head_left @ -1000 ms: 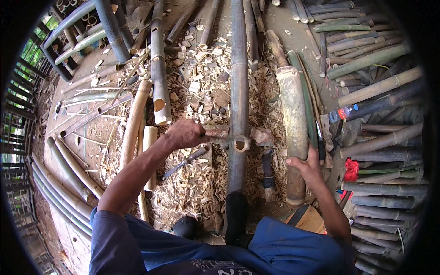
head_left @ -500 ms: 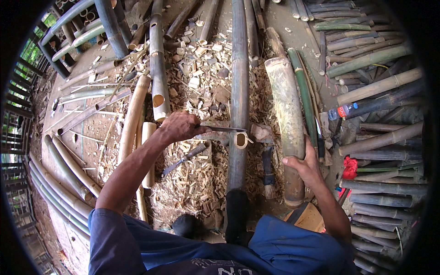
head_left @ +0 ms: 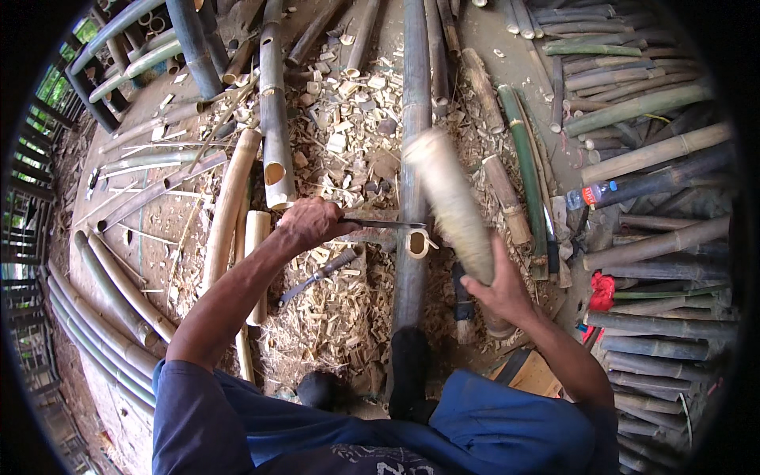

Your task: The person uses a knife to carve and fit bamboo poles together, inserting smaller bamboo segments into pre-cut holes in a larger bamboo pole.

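My left hand is closed round the handle of a knife. Its narrow blade lies across a dark bamboo pole, at the upper edge of a squarish hole cut in it. A thin curl of bamboo sticks out beside the hole. My right hand grips a thick, pale bamboo log, tilted with its upper end over the pole and blurred by motion. My dark-covered foot presses on the near end of the pole.
Wood chips cover the ground, with another bladed tool among them. A second holed bamboo pole lies to the left. Stacked bamboo, a plastic bottle and a red bag are at the right.
My right hand has swung the thick bamboo log left and tilted its upper end toward the pole, uncovering a shorter bamboo piece behind. My left hand and the knife stay almost in place.
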`<action>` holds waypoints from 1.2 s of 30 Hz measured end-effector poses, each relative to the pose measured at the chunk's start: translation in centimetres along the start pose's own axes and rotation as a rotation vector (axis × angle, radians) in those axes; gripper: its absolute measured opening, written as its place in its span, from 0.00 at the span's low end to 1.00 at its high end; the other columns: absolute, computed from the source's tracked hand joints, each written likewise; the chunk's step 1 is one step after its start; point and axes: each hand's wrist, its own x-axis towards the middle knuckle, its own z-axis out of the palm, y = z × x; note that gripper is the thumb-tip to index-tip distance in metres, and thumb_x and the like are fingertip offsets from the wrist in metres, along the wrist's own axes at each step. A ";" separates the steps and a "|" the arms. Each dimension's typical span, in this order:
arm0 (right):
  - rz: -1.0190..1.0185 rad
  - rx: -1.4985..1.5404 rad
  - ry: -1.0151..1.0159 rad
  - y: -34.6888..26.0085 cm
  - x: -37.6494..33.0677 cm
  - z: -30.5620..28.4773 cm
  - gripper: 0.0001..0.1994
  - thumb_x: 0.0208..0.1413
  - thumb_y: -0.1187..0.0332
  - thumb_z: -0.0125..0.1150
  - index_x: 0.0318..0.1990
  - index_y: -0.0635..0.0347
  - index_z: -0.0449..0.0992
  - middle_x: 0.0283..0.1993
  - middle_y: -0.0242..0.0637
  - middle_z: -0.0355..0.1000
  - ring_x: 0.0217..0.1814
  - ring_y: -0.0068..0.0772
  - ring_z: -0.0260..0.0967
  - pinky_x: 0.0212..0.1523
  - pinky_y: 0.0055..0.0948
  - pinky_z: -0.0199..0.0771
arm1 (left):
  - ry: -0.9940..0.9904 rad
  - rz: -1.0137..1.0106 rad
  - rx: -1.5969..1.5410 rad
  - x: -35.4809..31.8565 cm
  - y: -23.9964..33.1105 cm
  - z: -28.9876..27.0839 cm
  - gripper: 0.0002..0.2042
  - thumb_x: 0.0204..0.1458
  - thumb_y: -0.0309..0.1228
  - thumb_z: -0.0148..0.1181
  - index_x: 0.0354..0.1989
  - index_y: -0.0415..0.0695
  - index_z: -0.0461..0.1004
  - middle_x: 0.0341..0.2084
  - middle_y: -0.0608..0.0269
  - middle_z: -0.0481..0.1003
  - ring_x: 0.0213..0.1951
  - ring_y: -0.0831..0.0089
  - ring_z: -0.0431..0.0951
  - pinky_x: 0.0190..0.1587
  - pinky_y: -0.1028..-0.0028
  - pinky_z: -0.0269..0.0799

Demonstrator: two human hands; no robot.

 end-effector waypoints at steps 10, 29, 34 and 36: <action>-0.061 0.049 0.017 -4.7 3.5 -1.9 0.47 0.50 0.66 0.68 0.72 0.74 0.45 0.65 0.70 0.60 0.63 0.57 0.68 0.63 0.45 0.70 | 0.005 0.009 0.027 0.0 -0.5 -0.3 0.24 0.56 0.62 0.56 0.38 0.55 0.86 0.11 0.68 0.71 0.12 0.76 0.67 0.16 0.70 0.64; 0.164 -0.119 -0.601 -2.4 7.3 0.8 0.46 0.44 0.59 0.74 0.65 0.74 0.54 0.63 0.59 0.63 0.59 0.53 0.71 0.62 0.43 0.73 | -0.130 0.158 -0.180 2.1 -1.5 0.0 0.26 0.58 0.56 0.60 0.27 0.41 0.84 0.14 0.56 0.77 0.17 0.63 0.76 0.25 0.60 0.73; 0.221 0.227 -0.548 -3.2 7.1 -4.1 0.56 0.46 0.60 0.75 0.73 0.76 0.40 0.73 0.58 0.52 0.75 0.43 0.53 0.72 0.31 0.53 | -0.143 0.150 -0.144 1.0 -0.7 0.5 0.25 0.60 0.57 0.55 0.35 0.46 0.84 0.13 0.60 0.74 0.15 0.68 0.73 0.20 0.62 0.72; 0.243 0.438 -0.393 -3.9 5.7 -5.1 0.56 0.45 0.60 0.75 0.74 0.74 0.41 0.70 0.57 0.56 0.71 0.42 0.58 0.69 0.32 0.58 | 0.114 0.270 0.095 -1.7 0.0 2.0 0.22 0.63 0.54 0.51 0.38 0.47 0.80 0.14 0.64 0.71 0.12 0.74 0.68 0.13 0.67 0.67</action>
